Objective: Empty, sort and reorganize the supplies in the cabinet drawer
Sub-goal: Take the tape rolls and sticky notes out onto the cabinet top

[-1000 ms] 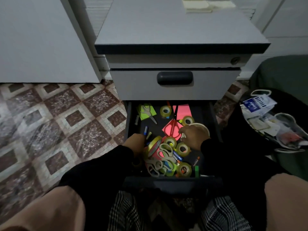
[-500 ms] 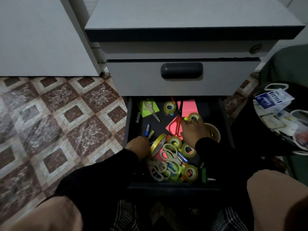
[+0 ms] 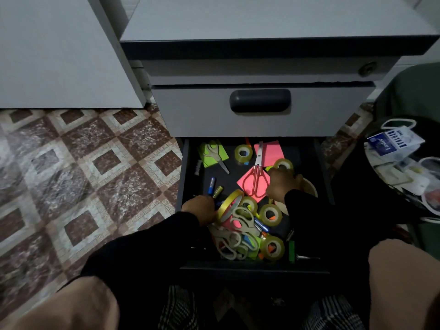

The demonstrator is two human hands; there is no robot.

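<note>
Step in hand, by my reading: emptying, barely begun. The drawer (image 3: 254,270), bottom of the cabinet, stood pulled out and full. Left hand (image 3: 200,208) sat at 9 o'clock in it, right hand (image 3: 282,184) at 2 o'clock beside a tape roll (image 3: 283,164); grip of either could not be told. Next move likely needs one firm pick from the tangle. Count: 6 tape rolls visible, 4 scissors, including red scissors (image 3: 256,179).
</note>
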